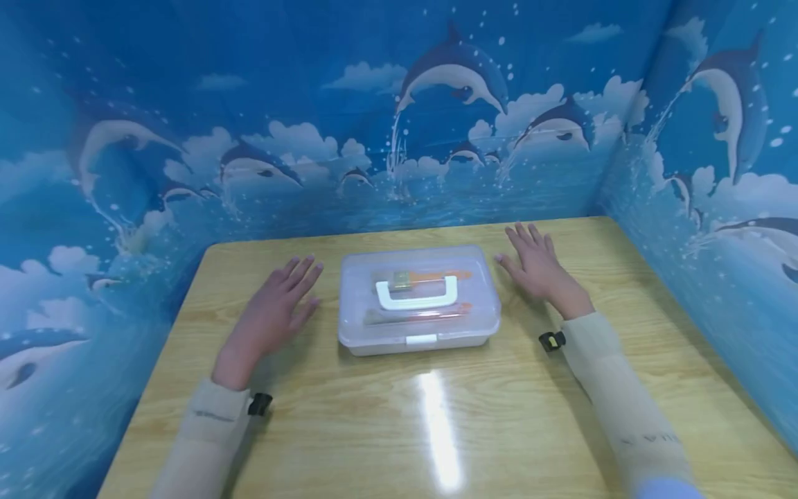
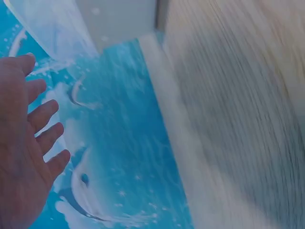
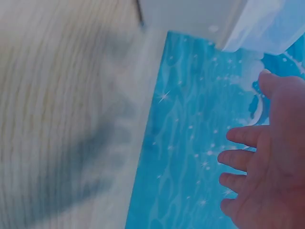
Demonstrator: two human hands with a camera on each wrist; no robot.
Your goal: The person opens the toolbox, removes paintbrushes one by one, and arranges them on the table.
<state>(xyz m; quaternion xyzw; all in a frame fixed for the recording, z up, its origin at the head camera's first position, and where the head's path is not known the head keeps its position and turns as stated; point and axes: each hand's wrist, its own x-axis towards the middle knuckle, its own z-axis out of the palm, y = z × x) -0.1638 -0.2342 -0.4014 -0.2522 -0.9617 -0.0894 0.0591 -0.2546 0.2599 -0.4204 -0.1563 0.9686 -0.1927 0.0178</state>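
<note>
A plastic storage box [image 1: 419, 329] with a translucent lid and a white carry handle [image 1: 418, 302] sits on the wooden table. Through the lid show a flat brush [image 1: 430, 277] with an orange handle and a second, thinner brush [image 1: 418, 315]. My left hand [image 1: 274, 308] is held to the left of the box, fingers extended and apart from it. On the other side, my right hand [image 1: 537, 263] is spread close to the box's right edge without gripping anything. Both wrist views catch part of the box [image 2: 119, 21] near the top, with empty palms beside it.
The wooden table [image 1: 349, 430] carries a bright light reflection in front of the box. Blue dolphin-print sheets [image 1: 349, 138] stand along its back, left and right sides. A small black device [image 1: 260, 404] is worn at each wrist.
</note>
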